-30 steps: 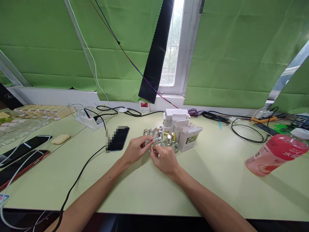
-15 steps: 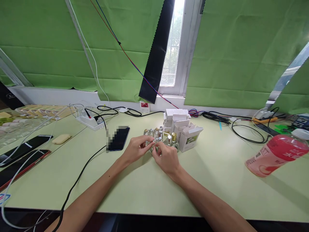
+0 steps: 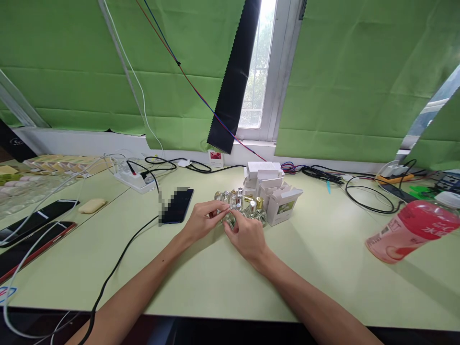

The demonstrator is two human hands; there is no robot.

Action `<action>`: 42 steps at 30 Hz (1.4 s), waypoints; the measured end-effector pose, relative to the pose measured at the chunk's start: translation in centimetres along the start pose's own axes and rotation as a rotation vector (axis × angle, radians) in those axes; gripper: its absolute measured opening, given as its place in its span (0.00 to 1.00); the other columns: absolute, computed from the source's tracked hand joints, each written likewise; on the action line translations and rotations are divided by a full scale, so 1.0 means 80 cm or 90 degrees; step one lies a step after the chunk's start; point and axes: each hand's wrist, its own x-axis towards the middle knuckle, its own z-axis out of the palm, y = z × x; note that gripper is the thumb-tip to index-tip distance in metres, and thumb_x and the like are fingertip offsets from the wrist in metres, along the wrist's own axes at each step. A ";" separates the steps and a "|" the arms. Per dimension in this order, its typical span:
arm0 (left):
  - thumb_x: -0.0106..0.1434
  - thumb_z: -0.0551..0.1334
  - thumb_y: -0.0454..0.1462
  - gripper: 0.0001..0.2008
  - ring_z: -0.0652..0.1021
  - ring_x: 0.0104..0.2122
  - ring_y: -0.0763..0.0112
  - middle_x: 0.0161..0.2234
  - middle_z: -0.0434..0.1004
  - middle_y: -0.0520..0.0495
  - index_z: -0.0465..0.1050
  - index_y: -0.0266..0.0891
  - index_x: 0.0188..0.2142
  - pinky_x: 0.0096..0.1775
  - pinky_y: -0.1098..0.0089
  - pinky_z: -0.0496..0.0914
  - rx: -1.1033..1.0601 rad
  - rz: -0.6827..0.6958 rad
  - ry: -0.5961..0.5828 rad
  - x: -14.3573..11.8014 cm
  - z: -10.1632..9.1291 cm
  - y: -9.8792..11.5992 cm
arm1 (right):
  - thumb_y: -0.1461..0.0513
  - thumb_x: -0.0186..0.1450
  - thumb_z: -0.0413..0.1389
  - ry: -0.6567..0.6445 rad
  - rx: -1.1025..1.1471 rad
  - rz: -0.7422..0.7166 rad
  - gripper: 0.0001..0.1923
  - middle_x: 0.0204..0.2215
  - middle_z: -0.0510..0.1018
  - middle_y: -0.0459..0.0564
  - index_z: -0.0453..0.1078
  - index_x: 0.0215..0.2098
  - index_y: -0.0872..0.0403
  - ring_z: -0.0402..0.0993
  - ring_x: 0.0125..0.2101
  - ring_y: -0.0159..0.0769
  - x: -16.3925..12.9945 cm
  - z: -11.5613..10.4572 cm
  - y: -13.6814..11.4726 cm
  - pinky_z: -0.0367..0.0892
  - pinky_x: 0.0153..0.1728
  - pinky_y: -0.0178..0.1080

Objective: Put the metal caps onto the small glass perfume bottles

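Both grips meet at mid-tabletop (image 3: 323, 249): left hand (image 3: 203, 221) pinches the top of a small glass bottle (image 3: 230, 219), right hand (image 3: 247, 235) curls around its body, just near the bottle cluster (image 3: 239, 199) and white boxes (image 3: 273, 191).

Both hands, left hand (image 3: 201, 221) and right hand (image 3: 247, 235), pinch a small bottle (image 3: 230, 219) on table (image 3: 323, 268), beside bottle cluster (image 3: 240, 201) and white boxes (image 3: 273, 191).

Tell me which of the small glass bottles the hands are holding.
The clear bottle at the front of the cluster, between the left hand and right hand. The other bottles stand untouched behind it.
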 end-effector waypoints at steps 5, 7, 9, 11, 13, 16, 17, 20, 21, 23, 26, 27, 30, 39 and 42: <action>0.66 0.63 0.42 0.11 0.72 0.19 0.80 0.33 0.84 0.46 0.79 0.36 0.33 0.22 0.77 0.69 -0.021 -0.047 0.004 -0.001 0.001 0.003 | 0.59 0.65 0.58 -0.019 -0.015 -0.004 0.14 0.17 0.78 0.43 0.74 0.47 0.56 0.75 0.18 0.33 -0.002 0.004 0.002 0.55 0.22 0.34; 0.66 0.63 0.42 0.12 0.71 0.18 0.80 0.32 0.83 0.46 0.80 0.36 0.34 0.22 0.76 0.70 -0.023 -0.056 -0.002 0.000 0.001 0.003 | 0.59 0.66 0.57 -0.034 -0.018 -0.009 0.14 0.18 0.78 0.44 0.73 0.48 0.57 0.75 0.18 0.33 -0.003 0.005 0.003 0.56 0.22 0.34; 0.66 0.63 0.43 0.12 0.71 0.18 0.80 0.33 0.84 0.46 0.80 0.36 0.34 0.22 0.76 0.70 -0.022 -0.057 -0.006 0.000 0.000 0.004 | 0.60 0.66 0.57 -0.049 -0.020 -0.017 0.15 0.18 0.78 0.45 0.73 0.49 0.58 0.75 0.19 0.34 -0.003 0.006 0.004 0.56 0.22 0.34; 0.66 0.62 0.42 0.12 0.72 0.18 0.80 0.33 0.84 0.46 0.80 0.36 0.34 0.22 0.76 0.70 -0.021 -0.053 -0.012 0.001 -0.001 0.004 | 0.60 0.67 0.57 -0.057 -0.020 -0.027 0.15 0.19 0.79 0.45 0.73 0.49 0.58 0.75 0.19 0.34 -0.004 0.007 0.005 0.57 0.22 0.33; 0.66 0.62 0.42 0.12 0.72 0.18 0.80 0.34 0.84 0.46 0.79 0.36 0.34 0.22 0.77 0.70 -0.018 -0.047 -0.019 0.001 -0.001 0.003 | 0.61 0.67 0.56 -0.060 -0.020 -0.036 0.15 0.20 0.79 0.46 0.73 0.50 0.58 0.75 0.19 0.34 -0.004 0.008 0.005 0.57 0.22 0.33; 0.66 0.62 0.41 0.11 0.73 0.19 0.80 0.34 0.84 0.47 0.79 0.36 0.34 0.22 0.77 0.70 -0.014 -0.042 -0.029 0.002 -0.003 0.003 | 0.61 0.67 0.56 -0.058 -0.022 -0.040 0.14 0.21 0.79 0.46 0.73 0.50 0.58 0.75 0.19 0.34 -0.004 0.008 0.005 0.57 0.22 0.34; 0.66 0.62 0.41 0.11 0.73 0.19 0.80 0.35 0.84 0.47 0.79 0.37 0.34 0.23 0.77 0.71 -0.013 -0.041 -0.032 0.003 -0.003 0.003 | 0.62 0.67 0.56 -0.058 -0.023 -0.040 0.14 0.21 0.79 0.46 0.73 0.50 0.58 0.75 0.19 0.34 -0.004 0.008 0.004 0.57 0.22 0.33; 0.66 0.62 0.41 0.11 0.74 0.20 0.79 0.35 0.84 0.46 0.79 0.37 0.34 0.23 0.78 0.71 -0.004 -0.029 -0.040 0.004 -0.005 0.003 | 0.62 0.67 0.56 -0.061 -0.028 -0.038 0.15 0.20 0.80 0.46 0.73 0.50 0.58 0.75 0.19 0.33 -0.004 0.007 0.004 0.57 0.22 0.34; 0.66 0.62 0.41 0.11 0.74 0.20 0.79 0.35 0.84 0.46 0.79 0.37 0.34 0.23 0.78 0.71 0.000 -0.023 -0.043 0.004 -0.006 0.003 | 0.62 0.67 0.55 -0.061 -0.030 -0.037 0.15 0.20 0.80 0.46 0.73 0.50 0.58 0.75 0.19 0.34 -0.004 0.007 0.004 0.57 0.22 0.34; 0.66 0.62 0.40 0.10 0.74 0.20 0.79 0.35 0.84 0.47 0.79 0.37 0.34 0.24 0.78 0.71 0.008 -0.010 -0.049 0.004 -0.007 0.003 | 0.62 0.67 0.55 -0.058 -0.033 -0.036 0.15 0.20 0.80 0.47 0.73 0.50 0.58 0.75 0.19 0.34 -0.004 0.007 0.004 0.57 0.21 0.34; 0.66 0.62 0.39 0.09 0.75 0.21 0.79 0.35 0.84 0.47 0.79 0.37 0.34 0.24 0.78 0.71 0.015 0.007 -0.050 0.005 -0.008 0.003 | 0.62 0.67 0.56 -0.049 -0.033 -0.038 0.14 0.20 0.80 0.47 0.73 0.50 0.58 0.75 0.19 0.34 -0.004 0.009 0.004 0.57 0.21 0.35; 0.66 0.62 0.39 0.09 0.76 0.22 0.78 0.35 0.84 0.47 0.79 0.37 0.34 0.24 0.78 0.71 0.018 0.010 -0.050 0.005 -0.008 0.002 | 0.62 0.67 0.56 -0.046 -0.031 -0.040 0.14 0.20 0.80 0.47 0.73 0.49 0.58 0.75 0.18 0.34 -0.004 0.009 0.004 0.57 0.21 0.35; 0.66 0.62 0.39 0.09 0.76 0.22 0.78 0.35 0.84 0.47 0.79 0.37 0.34 0.24 0.79 0.71 0.024 0.021 -0.045 0.004 -0.008 0.001 | 0.62 0.67 0.56 -0.047 -0.028 -0.042 0.14 0.20 0.80 0.47 0.73 0.49 0.57 0.75 0.18 0.34 -0.004 0.010 0.004 0.57 0.21 0.35; 0.65 0.63 0.40 0.09 0.71 0.16 0.82 0.32 0.84 0.49 0.80 0.37 0.33 0.23 0.79 0.69 0.024 -0.050 -0.033 0.002 -0.004 0.004 | 0.61 0.69 0.53 -0.123 -0.052 -0.006 0.17 0.23 0.81 0.47 0.72 0.54 0.57 0.77 0.22 0.34 -0.001 0.001 -0.002 0.61 0.24 0.34; 0.65 0.63 0.40 0.09 0.73 0.18 0.81 0.33 0.85 0.49 0.80 0.37 0.33 0.24 0.79 0.70 0.028 -0.039 -0.033 0.002 -0.005 0.002 | 0.61 0.69 0.53 -0.141 -0.058 0.004 0.17 0.23 0.82 0.47 0.71 0.54 0.57 0.78 0.22 0.35 0.000 -0.002 -0.004 0.62 0.24 0.34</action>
